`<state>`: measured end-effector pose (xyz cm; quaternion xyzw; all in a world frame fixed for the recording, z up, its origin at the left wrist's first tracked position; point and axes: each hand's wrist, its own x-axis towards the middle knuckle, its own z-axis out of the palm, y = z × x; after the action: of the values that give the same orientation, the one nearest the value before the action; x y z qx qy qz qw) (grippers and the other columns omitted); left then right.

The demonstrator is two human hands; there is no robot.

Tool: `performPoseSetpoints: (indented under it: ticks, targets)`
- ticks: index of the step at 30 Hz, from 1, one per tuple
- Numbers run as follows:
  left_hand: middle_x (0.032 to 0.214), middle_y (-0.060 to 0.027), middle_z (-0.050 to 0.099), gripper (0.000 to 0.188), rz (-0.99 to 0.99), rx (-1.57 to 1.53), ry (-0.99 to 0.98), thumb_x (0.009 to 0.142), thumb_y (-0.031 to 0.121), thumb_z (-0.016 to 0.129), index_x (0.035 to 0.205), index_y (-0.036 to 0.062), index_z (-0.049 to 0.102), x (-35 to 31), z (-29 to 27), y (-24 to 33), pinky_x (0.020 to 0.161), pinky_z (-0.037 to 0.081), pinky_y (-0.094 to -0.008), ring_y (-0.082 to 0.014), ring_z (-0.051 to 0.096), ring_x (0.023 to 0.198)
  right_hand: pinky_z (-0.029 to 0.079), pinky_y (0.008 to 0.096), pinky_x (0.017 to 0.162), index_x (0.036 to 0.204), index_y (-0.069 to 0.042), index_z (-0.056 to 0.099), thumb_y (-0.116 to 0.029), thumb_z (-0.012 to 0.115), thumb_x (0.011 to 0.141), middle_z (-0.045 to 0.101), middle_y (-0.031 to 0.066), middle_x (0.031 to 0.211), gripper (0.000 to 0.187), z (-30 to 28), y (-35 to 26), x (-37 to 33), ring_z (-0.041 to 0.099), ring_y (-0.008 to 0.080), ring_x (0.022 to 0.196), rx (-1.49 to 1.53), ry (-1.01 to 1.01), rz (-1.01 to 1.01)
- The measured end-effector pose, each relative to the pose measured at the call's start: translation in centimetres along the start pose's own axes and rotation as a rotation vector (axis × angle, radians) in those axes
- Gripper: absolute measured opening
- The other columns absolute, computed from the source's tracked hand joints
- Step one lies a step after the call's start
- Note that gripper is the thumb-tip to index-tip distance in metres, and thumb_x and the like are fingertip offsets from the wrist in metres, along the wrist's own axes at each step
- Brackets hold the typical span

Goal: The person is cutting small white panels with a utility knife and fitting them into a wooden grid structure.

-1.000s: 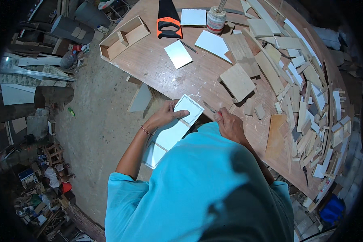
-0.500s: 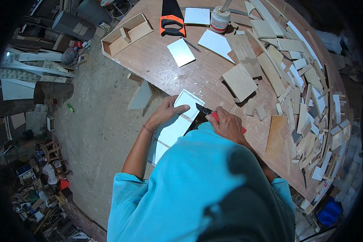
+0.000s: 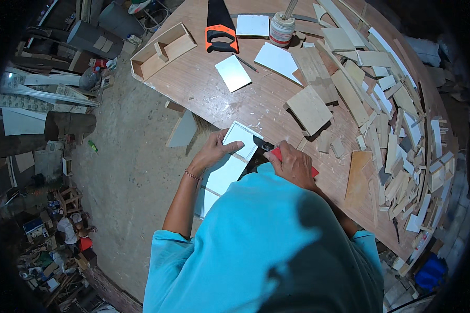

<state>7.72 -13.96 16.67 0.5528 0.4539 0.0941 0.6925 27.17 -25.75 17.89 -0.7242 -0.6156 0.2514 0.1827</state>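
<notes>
smooth brown wood table (image 3: 193,101), r. side heaped w/ flat, straight-edged wood offcuts (image 3: 392,150). long white rect. panel (image 3: 225,173) w/ thin brownish cross strips, by table's near edge. l. hand (image 3: 214,151) clamped on it, thumb on face. r. hand (image 3: 295,165): fingers wrapped tight round red-handled knife (image 3: 265,144), dark flat blade at panel's r. edge.

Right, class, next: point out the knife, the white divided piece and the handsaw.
Knife (image 3: 265,144): head view, on its dark blade.
White divided piece (image 3: 224,172): head view, on its middle section.
Handsaw (image 3: 220,28): head view, on the handle's end nearest the blade.
</notes>
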Motion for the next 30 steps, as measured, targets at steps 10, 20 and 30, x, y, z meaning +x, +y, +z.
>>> performPoseSetpoints:
  ticks: [10,20,30]
  targets:
    - [0.085,-0.0035,0.064,0.040,0.008,0.004,-0.011,0.075,0.023,0.071,0.105,-0.0014,0.060,-0.2,0.5,1.3,0.062,0.047,-0.0209,-0.0083,0.057,0.072,0.045,0.0455,0.053,0.086,0.001,0.048,-0.037,0.054,0.085,0.057,0.0217,0.071,0.038,-0.1,0.2,0.0,0.060,0.0370,0.062,0.018,0.006,-0.019]
    - [0.088,-0.0057,0.064,0.036,0.028,-0.003,-0.013,0.077,0.019,0.069,0.105,-0.0022,0.059,0.5,0.2,0.3,0.064,0.048,-0.0223,-0.0097,0.058,0.073,0.046,0.0474,0.054,0.086,0.000,0.047,-0.038,0.052,0.086,0.057,0.0217,0.070,0.039,-0.2,0.2,-0.2,0.060,0.0383,0.063,0.039,-0.037,0.049]
    - [0.083,-0.0028,0.063,0.036,0.018,0.015,-0.046,0.076,0.021,0.071,0.102,-0.0012,0.060,0.4,0.9,1.1,0.060,0.045,-0.0199,-0.0067,0.055,0.070,0.046,0.0461,0.052,0.085,0.000,0.049,-0.038,0.054,0.085,0.057,0.0206,0.070,0.038,0.1,0.1,0.1,0.061,0.0364,0.061,-0.007,0.001,0.030]
